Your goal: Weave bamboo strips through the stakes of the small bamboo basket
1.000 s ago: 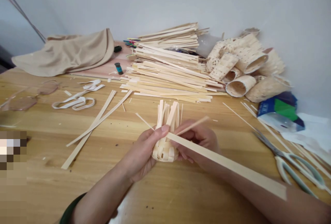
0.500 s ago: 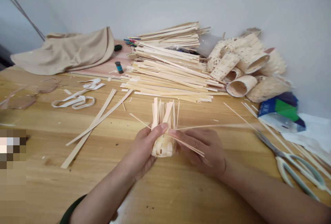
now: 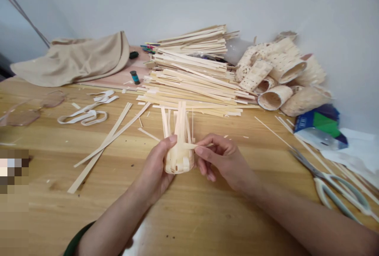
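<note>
With the basket (image 3: pixel 179 162) gripped by the left hand (image 3: pixel 156 170) and a thin strip (image 3: pixel 192 145) pinched by the right hand (image 3: pixel 225 162), the strip could be snapped by sharp bending.

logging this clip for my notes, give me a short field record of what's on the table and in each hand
left hand: wraps the half-woven basket, whose loose upright strips stick up
right hand: pinches a thin strip at the basket's rim
behind: strip pile, finished baskets
right side: scissors
surface: wooden table
</note>
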`<state>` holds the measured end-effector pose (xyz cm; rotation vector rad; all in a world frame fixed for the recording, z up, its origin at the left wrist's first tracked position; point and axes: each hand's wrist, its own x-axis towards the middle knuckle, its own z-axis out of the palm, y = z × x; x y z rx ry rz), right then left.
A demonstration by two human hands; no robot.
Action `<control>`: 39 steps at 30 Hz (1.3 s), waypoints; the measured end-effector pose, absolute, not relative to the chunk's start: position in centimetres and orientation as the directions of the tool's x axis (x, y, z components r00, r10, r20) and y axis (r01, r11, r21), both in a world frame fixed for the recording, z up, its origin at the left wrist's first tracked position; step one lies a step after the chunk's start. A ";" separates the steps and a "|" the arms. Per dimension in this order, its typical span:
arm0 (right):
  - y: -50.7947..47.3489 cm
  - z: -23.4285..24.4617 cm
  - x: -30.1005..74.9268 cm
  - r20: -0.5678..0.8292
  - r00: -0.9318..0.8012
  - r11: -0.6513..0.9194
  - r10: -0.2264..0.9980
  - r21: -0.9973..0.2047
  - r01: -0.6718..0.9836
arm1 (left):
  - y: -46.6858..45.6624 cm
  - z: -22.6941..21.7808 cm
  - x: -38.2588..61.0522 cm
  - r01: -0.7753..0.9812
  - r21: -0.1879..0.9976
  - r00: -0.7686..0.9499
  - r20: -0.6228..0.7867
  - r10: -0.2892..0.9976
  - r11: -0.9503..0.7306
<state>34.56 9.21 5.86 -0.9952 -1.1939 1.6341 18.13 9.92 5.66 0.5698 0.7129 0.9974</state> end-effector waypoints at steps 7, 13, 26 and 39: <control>9.4 5.3 34.6 -0.152 -0.305 -0.188 0.940 -0.978 -0.091 | 10.0 5.7 18.0 -0.561 0.722 0.275 -0.299 0.914 0.405; 9.6 4.5 34.6 -0.209 -0.330 -0.238 0.921 -0.970 -0.047 | 9.2 5.5 17.5 -0.183 0.957 0.064 -0.219 0.974 0.227; 6.2 6.2 34.4 0.178 -0.314 0.270 0.932 -0.921 0.280 | 9.1 6.0 17.4 -0.113 0.985 -0.122 -0.146 0.982 0.133; 7.0 4.1 35.0 0.294 -0.196 0.331 0.936 -0.922 0.199 | 9.0 5.6 17.5 -0.420 0.851 0.166 -0.270 0.948 0.316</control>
